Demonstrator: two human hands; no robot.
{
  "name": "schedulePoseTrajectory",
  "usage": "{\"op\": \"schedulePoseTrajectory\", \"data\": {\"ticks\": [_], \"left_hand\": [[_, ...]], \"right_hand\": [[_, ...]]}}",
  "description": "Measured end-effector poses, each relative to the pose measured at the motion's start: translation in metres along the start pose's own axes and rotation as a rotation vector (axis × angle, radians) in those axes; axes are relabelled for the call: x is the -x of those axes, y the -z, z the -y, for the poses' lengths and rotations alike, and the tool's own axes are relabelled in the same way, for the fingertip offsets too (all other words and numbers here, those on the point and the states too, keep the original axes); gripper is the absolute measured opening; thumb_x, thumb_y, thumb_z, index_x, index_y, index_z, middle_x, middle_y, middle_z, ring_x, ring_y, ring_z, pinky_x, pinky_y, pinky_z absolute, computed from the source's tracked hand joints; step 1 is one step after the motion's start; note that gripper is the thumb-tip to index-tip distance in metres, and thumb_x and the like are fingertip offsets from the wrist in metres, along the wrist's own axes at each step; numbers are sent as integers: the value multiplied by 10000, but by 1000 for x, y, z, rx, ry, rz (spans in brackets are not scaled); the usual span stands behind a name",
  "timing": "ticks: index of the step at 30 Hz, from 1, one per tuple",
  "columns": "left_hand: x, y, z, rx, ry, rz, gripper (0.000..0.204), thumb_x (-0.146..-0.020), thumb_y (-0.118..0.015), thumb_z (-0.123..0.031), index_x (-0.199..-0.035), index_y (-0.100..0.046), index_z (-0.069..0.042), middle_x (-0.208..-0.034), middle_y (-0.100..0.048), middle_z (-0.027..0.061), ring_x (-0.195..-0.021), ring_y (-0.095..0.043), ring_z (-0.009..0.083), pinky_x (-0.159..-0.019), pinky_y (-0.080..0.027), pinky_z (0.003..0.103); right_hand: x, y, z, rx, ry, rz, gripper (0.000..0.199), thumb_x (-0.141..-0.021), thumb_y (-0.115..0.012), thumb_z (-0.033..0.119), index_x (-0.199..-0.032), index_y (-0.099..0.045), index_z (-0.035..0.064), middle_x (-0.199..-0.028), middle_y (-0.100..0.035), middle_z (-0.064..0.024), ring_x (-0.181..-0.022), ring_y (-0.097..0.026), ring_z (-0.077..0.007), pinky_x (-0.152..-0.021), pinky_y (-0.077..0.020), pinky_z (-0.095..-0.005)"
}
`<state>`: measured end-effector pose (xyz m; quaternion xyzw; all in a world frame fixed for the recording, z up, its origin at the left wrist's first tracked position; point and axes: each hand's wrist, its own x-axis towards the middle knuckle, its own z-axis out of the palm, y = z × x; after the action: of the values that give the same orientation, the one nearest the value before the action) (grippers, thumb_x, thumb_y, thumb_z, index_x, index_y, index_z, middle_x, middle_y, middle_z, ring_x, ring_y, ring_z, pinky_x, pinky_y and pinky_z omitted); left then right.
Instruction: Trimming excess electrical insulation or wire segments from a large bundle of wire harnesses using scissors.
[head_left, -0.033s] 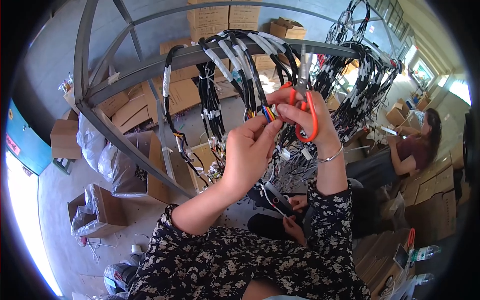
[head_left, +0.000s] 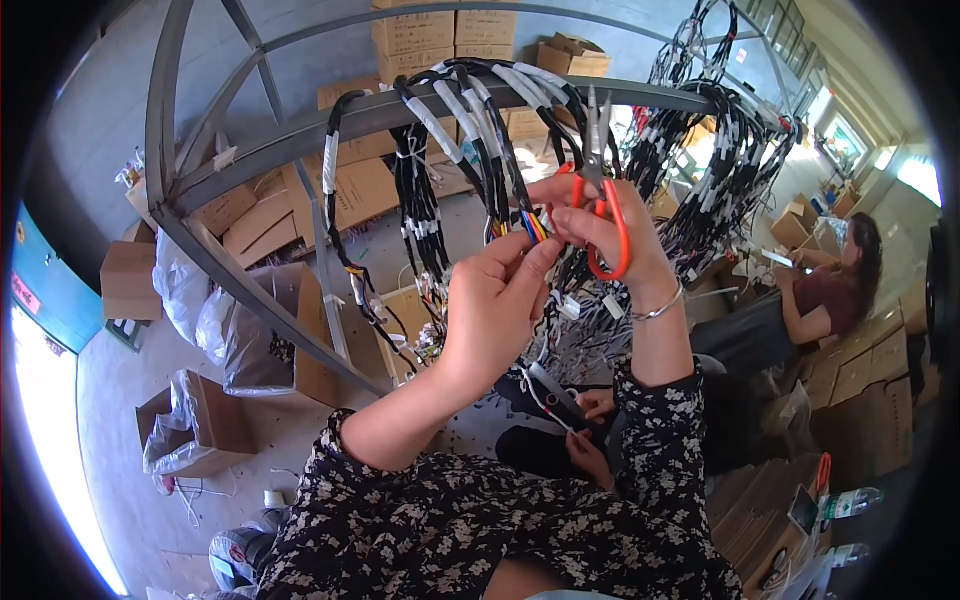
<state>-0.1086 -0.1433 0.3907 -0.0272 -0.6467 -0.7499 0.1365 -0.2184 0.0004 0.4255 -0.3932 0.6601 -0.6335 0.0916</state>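
Note:
My left hand [head_left: 492,315] pinches a bundle of coloured wires [head_left: 532,222], yellow, red and blue, coming out of a black-sleeved wire harness [head_left: 516,165]. Close beside it, my right hand [head_left: 640,240] has its thumb and forefinger at the same wire ends; whatever lies between those fingertips is too small to make out. Red-handled scissors [head_left: 596,165] hang on that hand, a handle loop over the fingers, with the blades pointing up and slightly apart. More black harnesses with white tape wraps [head_left: 432,125] drape over a grey metal frame [head_left: 290,145] in front of me.
A thick mass of harnesses [head_left: 715,165] hangs at the right of the frame. Below, a co-worker's hands [head_left: 592,455] hold a cable. Another person [head_left: 840,275] sits at the right. Cardboard boxes [head_left: 205,425] stand left and behind; bottles [head_left: 852,502] lie lower right.
The scissors have shifted slightly left and their blades have parted a little more. My left hand stays on the wires.

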Motion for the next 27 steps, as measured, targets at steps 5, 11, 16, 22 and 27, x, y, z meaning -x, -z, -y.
{"op": "schedulePoseTrajectory", "data": {"ticks": [5, 11, 16, 22, 27], "left_hand": [[5, 10, -13, 237, 107, 165, 303, -1084, -471, -239, -1105, -644, 8, -514, -472, -7, -370, -335, 55, -364, -260, 215], [6, 23, -16, 451, 239, 231, 322, -1094, -436, -263, -1142, -604, 7, -493, -437, -4, -344, -323, 69, -348, -258, 218], [5, 24, -25, 419, 260, 277, 345, -1097, -421, -267, -1139, -614, 16, -490, -461, 5, -339, -328, 68, -344, -247, 218], [1, 35, -26, 357, 289, 323, 331, -1097, -433, -263, -1116, -639, -5, -520, -493, 9, -372, -356, 62, -354, -255, 215], [5, 35, -30, 207, 234, 291, 276, -1038, -587, -262, -1070, -639, 7, -505, -492, -14, -385, -377, 39, -366, -238, 220]], "right_hand": [[-5, -12, -7, -117, -32, -33, 363, -878, -684, 79, -1215, -647, -51, -1034, -708, -87, -777, -632, -108, -731, -533, -256], [0, -17, -24, -52, 140, -11, 249, -880, -744, 49, -1108, -673, -18, -815, -648, -31, -682, -601, -84, -617, -473, -225], [4, -20, -31, -312, 29, -41, 201, -912, -706, 26, -1095, -663, -46, -780, -641, -39, -641, -597, -95, -570, -463, -229], [-2, -24, -26, -190, 29, -61, 127, -898, -695, 1, -1013, -671, -49, -772, -653, -53, -607, -593, -92, -540, -461, -229], [-4, -26, -16, -68, 64, -44, 78, -834, -678, 7, -906, -676, -25, -749, -650, -29, -600, -591, -84, -572, -488, -229]]}}
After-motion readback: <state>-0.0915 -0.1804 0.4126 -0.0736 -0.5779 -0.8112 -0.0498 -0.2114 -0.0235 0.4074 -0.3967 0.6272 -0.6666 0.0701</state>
